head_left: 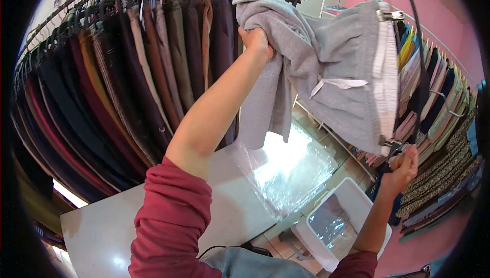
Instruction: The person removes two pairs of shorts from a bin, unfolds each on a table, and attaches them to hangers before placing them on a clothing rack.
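Observation:
Grey sweatpants (337, 48) with a white waistband and a white drawstring hang sideways in front of me, their legs bunched at the left. My left hand (256, 42) is closed around the gathered grey fabric and holds it up. A black clip hanger (422, 74) runs along the waistband, with one metal clip (390, 16) at the upper corner and another clip (390, 144) at the lower corner. Curled beside that lower clip, my right hand (402, 168) grips the hanger's lower end. Its fingertips are partly hidden.
A dense rail of hanging trousers (122, 84) fills the left. More clothes (439, 94) hang on a rack at the right. Clear plastic bags (291, 171) lie on the white table (204, 211). A white bin (352, 191) with plastic inside stands at its right.

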Demonstrator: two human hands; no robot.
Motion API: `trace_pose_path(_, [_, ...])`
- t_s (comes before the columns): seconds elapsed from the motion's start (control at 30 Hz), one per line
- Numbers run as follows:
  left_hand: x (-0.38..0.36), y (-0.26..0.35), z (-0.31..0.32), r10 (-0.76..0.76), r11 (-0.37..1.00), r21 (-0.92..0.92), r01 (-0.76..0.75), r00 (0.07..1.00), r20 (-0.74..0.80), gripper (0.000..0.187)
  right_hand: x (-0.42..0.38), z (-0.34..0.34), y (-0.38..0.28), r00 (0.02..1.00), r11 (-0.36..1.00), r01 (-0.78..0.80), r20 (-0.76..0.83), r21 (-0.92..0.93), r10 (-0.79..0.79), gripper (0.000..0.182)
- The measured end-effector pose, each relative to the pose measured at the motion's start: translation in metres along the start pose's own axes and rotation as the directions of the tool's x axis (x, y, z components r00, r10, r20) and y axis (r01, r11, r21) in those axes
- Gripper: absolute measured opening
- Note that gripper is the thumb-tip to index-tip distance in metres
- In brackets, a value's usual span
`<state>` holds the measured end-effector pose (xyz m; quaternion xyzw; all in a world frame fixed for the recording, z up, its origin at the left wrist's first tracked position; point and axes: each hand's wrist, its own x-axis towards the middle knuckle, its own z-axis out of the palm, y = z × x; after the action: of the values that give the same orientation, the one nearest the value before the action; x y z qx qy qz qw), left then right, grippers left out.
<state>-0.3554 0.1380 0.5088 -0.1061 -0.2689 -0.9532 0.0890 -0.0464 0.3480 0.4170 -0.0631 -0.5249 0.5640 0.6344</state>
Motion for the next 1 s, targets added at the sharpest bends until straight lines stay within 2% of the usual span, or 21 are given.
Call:
trace_pose_path(0.17, [0.054,-0.042,-0.005,0.220,0.974,-0.126,-0.191,0.928,0.299,0.047,-0.006,0.054,0.056,0.997,0.998,0.051,0.061,0.037,-0.053,0.019])
trace_pose_path(0.2, [0.069,-0.051,-0.015,0.221,0.973,-0.126,-0.191,0.928,0.301,0.047,-0.006,0.065,0.068,0.995,0.997,0.032,0.090,0.067,-0.038,0.018])
trace_pose_path(0.27, [0.102,-0.068,-0.042,0.362,0.877,0.114,-0.467,0.797,0.483,0.055,-0.004,0.091,0.090,0.994,0.995,0.022,0.107,0.093,-0.032,0.018])
trace_pose_path(0.3, [0.122,-0.079,-0.069,0.389,0.776,0.173,-0.607,0.676,0.625,0.066,-0.003,0.107,0.099,0.991,0.997,-0.018,0.132,0.074,0.008,0.017])
trace_pose_path(0.37, [0.101,-0.076,-0.094,0.270,0.637,0.478,-0.605,0.756,0.597,0.076,-0.004,0.141,0.113,0.984,0.996,-0.082,0.157,-0.018,0.084,0.018])
trace_pose_path(0.43, [0.095,-0.097,-0.137,0.261,0.461,0.548,-0.698,0.697,0.668,0.082,0.003,0.179,0.138,0.980,0.992,-0.088,0.172,-0.088,0.103,0.021])
trace_pose_path(0.5, [0.078,-0.108,-0.202,-0.188,0.435,0.814,-0.385,0.846,0.500,0.080,0.009,0.218,0.167,0.984,0.992,0.018,0.178,-0.128,0.005,0.025])
trace_pose_path(0.53, [0.069,-0.118,-0.242,-0.274,0.350,0.863,-0.364,0.841,0.466,0.073,0.009,0.238,0.175,0.983,0.980,0.098,0.169,-0.174,-0.068,0.027])
trace_pose_path(0.57, [0.027,-0.092,-0.240,-0.384,0.507,0.833,-0.221,0.807,0.448,0.056,0.013,0.256,0.188,0.981,0.975,0.146,0.150,-0.167,-0.121,0.028])
trace_pose_path(0.6, [-0.001,-0.083,-0.254,-0.397,0.301,0.916,-0.264,0.839,0.372,0.044,0.015,0.273,0.201,0.976,0.968,0.192,0.131,-0.161,-0.172,0.029])
trace_pose_path(0.63, [-0.008,-0.098,-0.307,-0.556,0.164,0.970,-0.182,0.795,0.243,0.032,0.014,0.286,0.213,0.978,0.971,0.186,0.123,-0.151,-0.168,0.029])
trace_pose_path(0.67, [-0.053,-0.077,-0.302,-0.373,0.348,0.918,-0.193,0.869,0.324,0.018,0.012,0.299,0.223,0.972,0.968,0.155,0.206,-0.197,-0.114,0.031])
trace_pose_path(0.7, [-0.075,-0.074,-0.341,-0.421,0.292,0.950,-0.115,0.876,0.235,0.017,0.007,0.309,0.234,0.957,0.962,0.127,0.283,-0.243,-0.055,0.032])
trace_pose_path(0.73, [-0.100,-0.064,-0.370,-0.408,0.239,0.959,-0.151,0.881,0.240,0.016,-0.001,0.318,0.247,0.960,0.965,0.118,0.275,-0.233,-0.051,0.032])
trace_pose_path(0.77, [-0.125,-0.046,-0.385,-0.416,0.000,0.989,-0.151,0.899,0.137,0.018,-0.007,0.327,0.259,0.950,0.953,0.073,0.311,-0.295,0.023,0.033])
trace_pose_path(0.8, [-0.151,-0.043,-0.434,-0.323,-0.001,0.997,-0.072,0.944,0.068,0.019,-0.010,0.337,0.266,0.934,0.934,0.034,0.343,-0.355,0.097,0.033])
trace_pose_path(0.87, [-0.205,-0.008,-0.468,-0.134,0.030,0.997,0.072,0.989,-0.067,0.021,-0.007,0.356,0.270,0.930,0.919,0.088,0.363,-0.385,0.063,0.034])
trace_pose_path(0.9, [-0.229,0.008,-0.501,-0.099,-0.292,0.951,0.105,0.985,-0.140,0.016,-0.005,0.365,0.271,0.920,0.891,0.145,0.390,-0.429,0.038,0.034])
trace_pose_path(0.93, [-0.260,0.017,-0.545,-0.011,-0.318,0.914,0.251,0.963,-0.268,0.016,-0.001,0.375,0.268,0.922,0.894,0.140,0.386,-0.425,0.039,0.034])
trace_pose_path(0.97, [-0.287,0.032,-0.565,0.047,-0.544,0.810,0.220,0.972,-0.232,0.015,0.006,0.386,0.261,0.917,0.876,0.169,0.397,-0.451,0.027,0.035])
trace_pose_path(1.0, [-0.310,0.047,-0.558,0.041,-0.517,0.810,0.276,0.953,-0.299,0.025,0.013,0.397,0.253,0.912,0.856,0.200,0.410,-0.476,0.015,0.035])
